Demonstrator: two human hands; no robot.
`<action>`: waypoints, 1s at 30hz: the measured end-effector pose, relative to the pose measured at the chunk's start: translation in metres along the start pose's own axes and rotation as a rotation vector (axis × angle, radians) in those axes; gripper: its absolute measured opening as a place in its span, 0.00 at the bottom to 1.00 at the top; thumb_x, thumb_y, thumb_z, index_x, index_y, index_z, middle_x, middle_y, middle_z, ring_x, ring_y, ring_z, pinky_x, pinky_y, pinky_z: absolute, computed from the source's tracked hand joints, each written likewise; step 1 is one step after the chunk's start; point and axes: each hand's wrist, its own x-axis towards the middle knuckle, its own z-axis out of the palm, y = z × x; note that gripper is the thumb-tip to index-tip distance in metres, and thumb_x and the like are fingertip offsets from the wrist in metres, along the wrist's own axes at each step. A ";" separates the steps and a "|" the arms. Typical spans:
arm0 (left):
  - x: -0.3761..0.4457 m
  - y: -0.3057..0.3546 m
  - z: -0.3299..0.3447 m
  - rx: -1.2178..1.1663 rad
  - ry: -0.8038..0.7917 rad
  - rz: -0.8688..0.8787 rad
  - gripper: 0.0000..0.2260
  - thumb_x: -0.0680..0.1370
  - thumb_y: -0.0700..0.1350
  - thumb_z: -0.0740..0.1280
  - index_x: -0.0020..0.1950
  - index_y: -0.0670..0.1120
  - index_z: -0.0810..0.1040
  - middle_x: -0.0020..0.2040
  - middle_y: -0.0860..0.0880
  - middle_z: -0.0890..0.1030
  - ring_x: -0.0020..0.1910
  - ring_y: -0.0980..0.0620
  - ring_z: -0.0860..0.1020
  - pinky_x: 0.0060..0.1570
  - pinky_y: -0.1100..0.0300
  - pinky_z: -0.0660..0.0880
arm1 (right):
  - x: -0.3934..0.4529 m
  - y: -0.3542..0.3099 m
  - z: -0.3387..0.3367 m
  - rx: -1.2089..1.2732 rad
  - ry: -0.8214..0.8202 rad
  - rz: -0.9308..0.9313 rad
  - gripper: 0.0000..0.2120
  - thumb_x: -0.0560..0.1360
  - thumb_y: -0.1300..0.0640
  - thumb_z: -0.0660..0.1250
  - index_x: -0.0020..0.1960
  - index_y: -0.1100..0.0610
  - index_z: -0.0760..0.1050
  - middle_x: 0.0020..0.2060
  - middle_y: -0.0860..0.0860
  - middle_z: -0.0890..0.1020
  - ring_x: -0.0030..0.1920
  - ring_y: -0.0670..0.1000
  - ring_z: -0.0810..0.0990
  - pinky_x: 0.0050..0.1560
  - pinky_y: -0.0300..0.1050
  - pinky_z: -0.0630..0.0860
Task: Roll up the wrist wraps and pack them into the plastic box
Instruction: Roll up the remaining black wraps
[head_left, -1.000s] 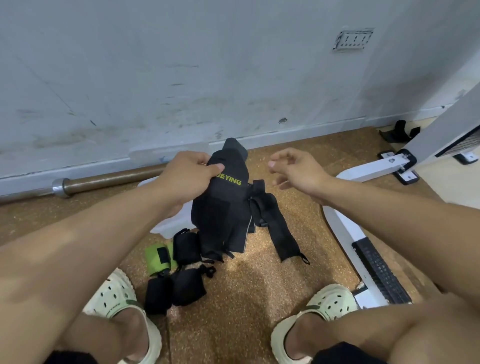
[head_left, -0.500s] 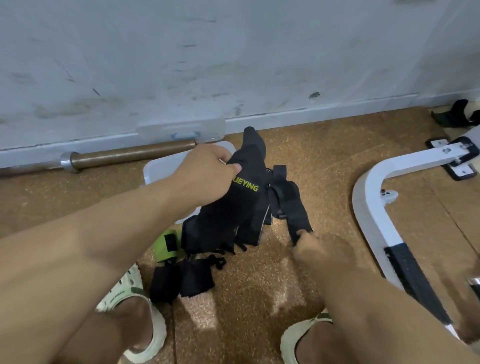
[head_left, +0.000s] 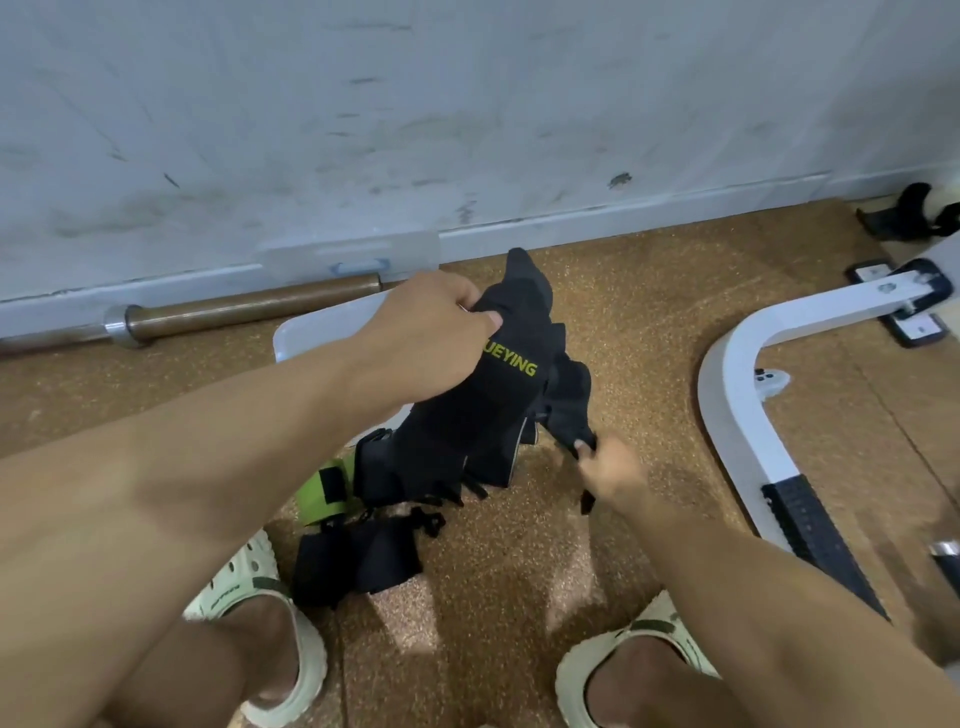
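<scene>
My left hand (head_left: 431, 338) grips the top of a bunch of black wrist wraps (head_left: 467, 431) with yellow lettering, held up above the floor. One black wrap (head_left: 569, 402) hangs off the bunch's right side, and my right hand (head_left: 610, 473) pinches its lower end. On the floor below lie a green rolled wrap (head_left: 324, 491) and black rolled wraps (head_left: 358, 564). The clear plastic box (head_left: 322, 332) sits behind my left forearm, mostly hidden. Its lid (head_left: 353, 260) leans against the wall.
A barbell (head_left: 234, 314) lies along the wall at the left. A white bench frame (head_left: 753, 431) with a black tread stands at the right. My feet in pale clogs (head_left: 260, 623) (head_left: 639, 654) rest on the cork floor near the bottom edge.
My right hand dropped from beside the bunch to the hanging wrap's lower end and now pinches it. The left hand kept its grip on the bunch. The view tilted down.
</scene>
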 end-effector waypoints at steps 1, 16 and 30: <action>0.000 0.001 -0.001 -0.003 0.006 -0.001 0.14 0.84 0.47 0.64 0.58 0.36 0.79 0.57 0.39 0.82 0.49 0.46 0.79 0.43 0.59 0.72 | 0.003 -0.015 -0.018 0.130 0.025 -0.005 0.09 0.84 0.52 0.62 0.59 0.56 0.74 0.48 0.53 0.79 0.54 0.60 0.81 0.49 0.49 0.73; -0.036 0.021 -0.021 -0.233 0.170 0.056 0.13 0.85 0.45 0.61 0.41 0.45 0.70 0.41 0.48 0.74 0.41 0.48 0.72 0.36 0.56 0.64 | -0.143 -0.159 -0.302 0.578 -0.248 -0.295 0.12 0.76 0.51 0.75 0.54 0.58 0.82 0.41 0.59 0.81 0.35 0.58 0.75 0.30 0.41 0.68; -0.070 0.027 -0.011 -0.703 -0.060 0.183 0.10 0.79 0.43 0.73 0.59 0.49 0.79 0.52 0.51 0.87 0.53 0.50 0.86 0.58 0.50 0.80 | -0.181 -0.194 -0.281 1.026 0.080 -0.281 0.15 0.72 0.54 0.80 0.56 0.53 0.82 0.44 0.50 0.87 0.42 0.50 0.84 0.41 0.44 0.76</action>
